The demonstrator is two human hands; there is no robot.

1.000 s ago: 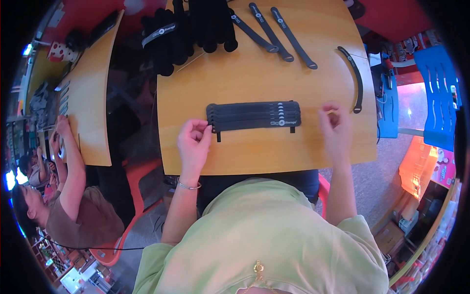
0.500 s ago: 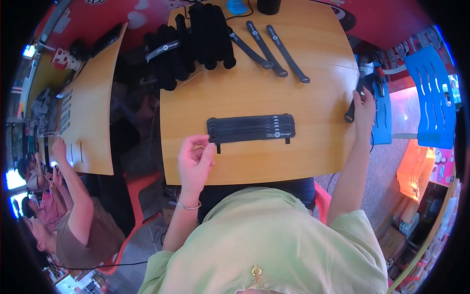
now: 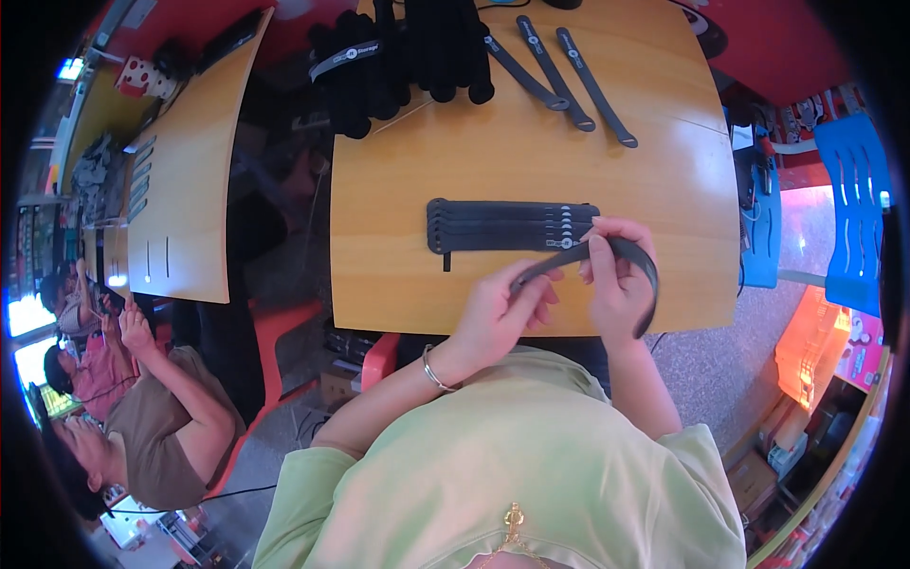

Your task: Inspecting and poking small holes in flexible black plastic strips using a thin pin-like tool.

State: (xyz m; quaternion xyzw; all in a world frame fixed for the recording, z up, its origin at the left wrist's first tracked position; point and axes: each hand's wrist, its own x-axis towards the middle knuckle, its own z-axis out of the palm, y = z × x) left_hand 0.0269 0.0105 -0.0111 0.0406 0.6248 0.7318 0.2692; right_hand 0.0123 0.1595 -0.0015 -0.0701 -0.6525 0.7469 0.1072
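Wall: red, at the back
Table: light wood, three loose straps far side
Crate: orange, right
Stack: flat, mid-table
Left hand: pinching the strap
Right hand: gripping it too
Strap: bent, above the table's near side

Wooden table: overlapping dark straps near front edge, small black strip jutting frontward; three loose straps farther back; black bundles far left.
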